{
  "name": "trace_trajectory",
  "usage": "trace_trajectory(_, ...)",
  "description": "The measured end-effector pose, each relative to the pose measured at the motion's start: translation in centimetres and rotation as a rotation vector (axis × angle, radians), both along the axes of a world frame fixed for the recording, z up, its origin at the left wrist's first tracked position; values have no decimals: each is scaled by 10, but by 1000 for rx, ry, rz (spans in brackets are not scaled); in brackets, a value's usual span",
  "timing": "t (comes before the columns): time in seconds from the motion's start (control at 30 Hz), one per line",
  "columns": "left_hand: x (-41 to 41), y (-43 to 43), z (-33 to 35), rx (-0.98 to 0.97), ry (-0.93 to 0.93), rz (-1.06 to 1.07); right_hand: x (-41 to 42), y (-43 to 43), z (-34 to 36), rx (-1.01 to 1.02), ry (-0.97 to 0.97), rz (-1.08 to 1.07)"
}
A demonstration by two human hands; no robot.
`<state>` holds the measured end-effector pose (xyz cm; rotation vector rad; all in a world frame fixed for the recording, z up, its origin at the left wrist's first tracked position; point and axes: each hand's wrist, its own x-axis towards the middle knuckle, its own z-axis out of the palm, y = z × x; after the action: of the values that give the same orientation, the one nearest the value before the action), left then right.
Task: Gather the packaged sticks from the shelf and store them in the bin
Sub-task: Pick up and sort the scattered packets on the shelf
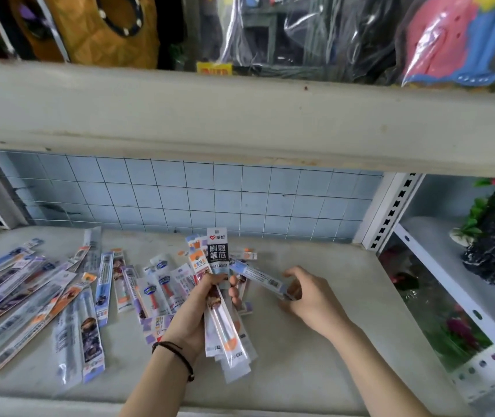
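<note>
**A:** Where do the packaged sticks stand?

**B:** A fanned bundle (pixel 225 302) sits upright in the left hand (pixel 198 308), and one more packet (pixel 263 276) is pinched in the right hand (pixel 303 291), just beside the bundle's top. Many loose packets (pixel 44 293) lie scattered on the shelf (pixel 315 356), mostly to the left. No bin is in view.

**A:** What could go wrong?

**B:** The sleeves look slick, and the bundle splays at its lower end. If another packet is pushed in at an angle, I'd judge the outer ones could slide out of the grip and drop. The bundle is also getting thick for one hand.

**A:** And the hands themselves?

**B:** The left is closed around the bundle's middle, thumb on one side, fingertips (pixel 234 291) wrapping over the other. The right is half curled, thumb and fingers nipping the near end of the single packet, its other fingers loosely apart and touching nothing else.
</note>
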<state>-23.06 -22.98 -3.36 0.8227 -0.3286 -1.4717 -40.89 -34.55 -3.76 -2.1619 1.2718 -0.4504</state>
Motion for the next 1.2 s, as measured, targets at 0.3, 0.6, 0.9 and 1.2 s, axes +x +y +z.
trace_trajectory(0.3, -1, 0, 2, -31, 40, -70, -11, 2, 7, 242, -233, -110)
trace_trajectory(0.6, -11, -2, 1, -12, -126, 62, 0, 21, 15, 587, -724, -55)
trace_trajectory(0.9, -11, 1, 4, -139, -152, 94, 31, 53, 15, 555, -635, 137)
trace_trajectory(1.2, 35, 12, 2, -123, -49, 364, 34, 22, 0, 113, -286, -29)
